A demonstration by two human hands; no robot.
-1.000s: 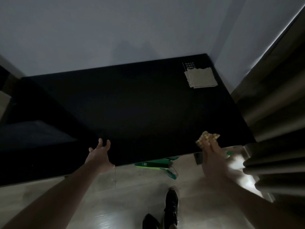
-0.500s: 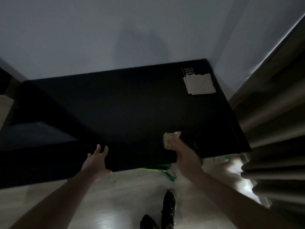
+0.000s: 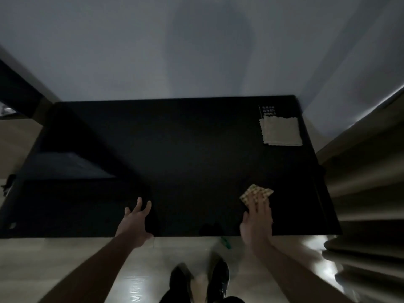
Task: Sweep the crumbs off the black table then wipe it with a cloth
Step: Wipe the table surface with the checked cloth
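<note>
The right hand [image 3: 256, 217] presses a checked cloth [image 3: 255, 194] flat onto the black surface [image 3: 185, 154], down at about 5 o'clock on the top, near the front edge. Its fingers [image 3: 260, 204] lie straight and together on the fabric, pinning it rather than gripping it; the cloth's far corner pokes out beyond the fingertips. The left hand [image 3: 135, 221] rests at about 7 o'clock on the front edge, fingers spread and loose, holding nothing, and seems to steady the body.

This looks like the wiping stage. No crumbs can be made out on the dark top, though the light is too dim to be sure.

To wipe well, keep the palm and all four fingers flat so the pressure spreads across the whole cloth and it does not bunch or slide out from under the hand. Work in overlapping passes from 12 o'clock back toward 6 o'clock, or side to side, so no strip is missed. The stretch from 9 to 11 o'clock will need a lean or a step sideways.

A pale folded cloth [image 3: 281, 132] lies at about 1 o'clock near the far right corner, just below some small white lettering [image 3: 268, 110]; lift it or wipe round it. A green object [image 3: 225, 242] lies on the floor [image 3: 65, 254] under the front edge, near the person's dark shoes [image 3: 218, 276].
</note>
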